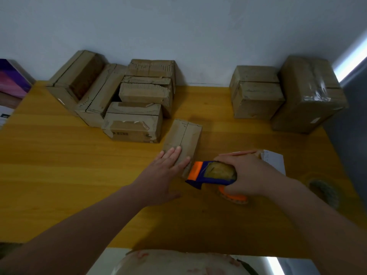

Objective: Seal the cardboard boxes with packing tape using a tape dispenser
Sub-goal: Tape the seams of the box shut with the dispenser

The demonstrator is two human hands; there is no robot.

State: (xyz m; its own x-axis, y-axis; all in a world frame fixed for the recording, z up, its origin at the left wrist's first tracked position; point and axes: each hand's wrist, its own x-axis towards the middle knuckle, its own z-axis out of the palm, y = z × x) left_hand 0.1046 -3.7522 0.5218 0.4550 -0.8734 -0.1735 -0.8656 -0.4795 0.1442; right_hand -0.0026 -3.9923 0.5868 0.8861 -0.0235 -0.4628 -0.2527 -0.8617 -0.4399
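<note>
A small cardboard box [185, 135] lies on the yellow wooden table [59, 155], its top seam running away from me. My left hand [164, 171] rests flat on its near end with straight fingers. My right hand [250, 175] grips a blue and orange tape dispenser [210, 172] holding a roll of brown tape. The dispenser's orange front edge sits at the box's near right corner. Whether tape touches the box is hidden.
Several cardboard boxes [135, 124] are piled at the back left against the wall. Two larger boxes [256, 96] [309, 96] stand at the back right. A white paper [275, 159] lies behind my right hand. A round grey object [325, 192] sits near the right edge.
</note>
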